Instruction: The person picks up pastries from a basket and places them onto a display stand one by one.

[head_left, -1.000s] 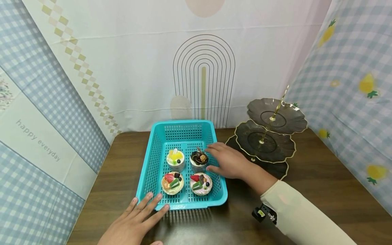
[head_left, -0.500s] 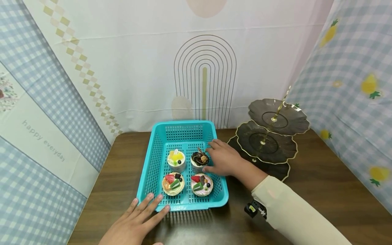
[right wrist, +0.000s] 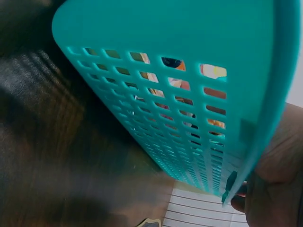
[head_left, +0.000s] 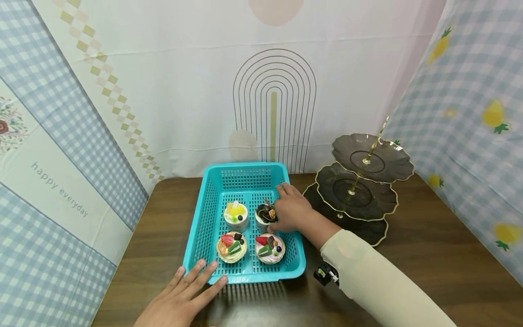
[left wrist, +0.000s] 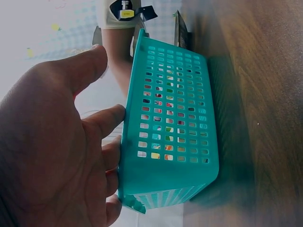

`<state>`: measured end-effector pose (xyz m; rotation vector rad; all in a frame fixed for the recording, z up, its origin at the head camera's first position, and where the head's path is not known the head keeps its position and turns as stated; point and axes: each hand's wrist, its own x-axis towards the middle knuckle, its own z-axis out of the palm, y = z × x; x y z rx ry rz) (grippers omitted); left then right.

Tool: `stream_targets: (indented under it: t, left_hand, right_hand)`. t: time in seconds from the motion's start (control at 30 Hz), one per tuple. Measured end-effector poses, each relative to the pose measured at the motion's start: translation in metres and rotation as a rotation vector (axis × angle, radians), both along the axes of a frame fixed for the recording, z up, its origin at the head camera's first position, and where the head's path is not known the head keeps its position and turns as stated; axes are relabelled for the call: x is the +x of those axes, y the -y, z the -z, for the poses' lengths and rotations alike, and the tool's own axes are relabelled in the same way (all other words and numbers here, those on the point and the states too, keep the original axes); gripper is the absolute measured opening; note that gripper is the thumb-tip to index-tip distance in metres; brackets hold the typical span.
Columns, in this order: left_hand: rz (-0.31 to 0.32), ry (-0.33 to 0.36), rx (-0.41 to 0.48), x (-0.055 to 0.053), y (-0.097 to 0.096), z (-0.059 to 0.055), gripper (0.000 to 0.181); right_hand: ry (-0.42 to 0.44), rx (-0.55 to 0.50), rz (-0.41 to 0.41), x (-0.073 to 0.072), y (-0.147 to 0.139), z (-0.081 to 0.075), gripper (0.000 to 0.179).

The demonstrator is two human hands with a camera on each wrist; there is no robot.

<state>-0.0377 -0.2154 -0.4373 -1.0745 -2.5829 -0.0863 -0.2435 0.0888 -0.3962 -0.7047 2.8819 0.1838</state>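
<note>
A turquoise plastic basket (head_left: 195, 213) on the table holds several small decorated cakes. The chocolate-topped cupcake (head_left: 264, 217) is at its back right, a yellow-fruit cupcake (head_left: 236, 217) at back left. In front are a strawberry-kiwi tart (head_left: 231, 248) and a pink-cream tart (head_left: 270, 249). My right hand (head_left: 292, 210) reaches over the right rim beside the chocolate cupcake. Its thumb is at the cup's near side and covers part of it; contact is hard to tell. My left hand (head_left: 180, 295) rests spread fingertips on the basket's front rim, thumb apart in the left wrist view (left wrist: 52, 142).
A three-tier dark cake stand (head_left: 354, 190) with gold edges stands right of the basket, close to my right forearm. Fabric (head_left: 196, 100) hangs behind and at both sides of the brown wooden table (head_left: 163, 227).
My right hand has moved left, closer around the chocolate cupcake, its thumb now nearer the cup. My left hand has stayed on the basket's front rim. The cakes keep their places.
</note>
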Motion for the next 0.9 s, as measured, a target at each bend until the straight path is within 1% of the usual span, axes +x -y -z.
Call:
stream_targets:
  t: [0.23, 0.4, 0.67, 0.8, 0.9]
  left_hand:
    - [0.002, -0.004, 0.001, 0.0, 0.0, 0.0, 0.095]
    - [0.002, -0.005, 0.005, 0.0, 0.0, 0.001, 0.095]
    - [0.003, -0.011, -0.002, 0.0, 0.0, 0.001, 0.095]
    - [0.004, -0.017, -0.003, 0.0, 0.0, 0.001, 0.095]
    - [0.005, -0.021, -0.002, -0.001, 0.0, 0.001, 0.094]
  right_hand:
    - [-0.007, 0.022, 0.013, -0.004, 0.008, 0.005, 0.059]
    - [-0.024, 0.025, 0.023, -0.007, 0.011, 0.009, 0.069]
    - [-0.043, -0.017, 0.046, -0.009, 0.013, 0.014, 0.073]
    - [-0.052, -0.032, 0.039, -0.008, 0.013, 0.014, 0.075]
    - [-0.06, -0.066, 0.027, -0.008, 0.012, 0.015, 0.078]
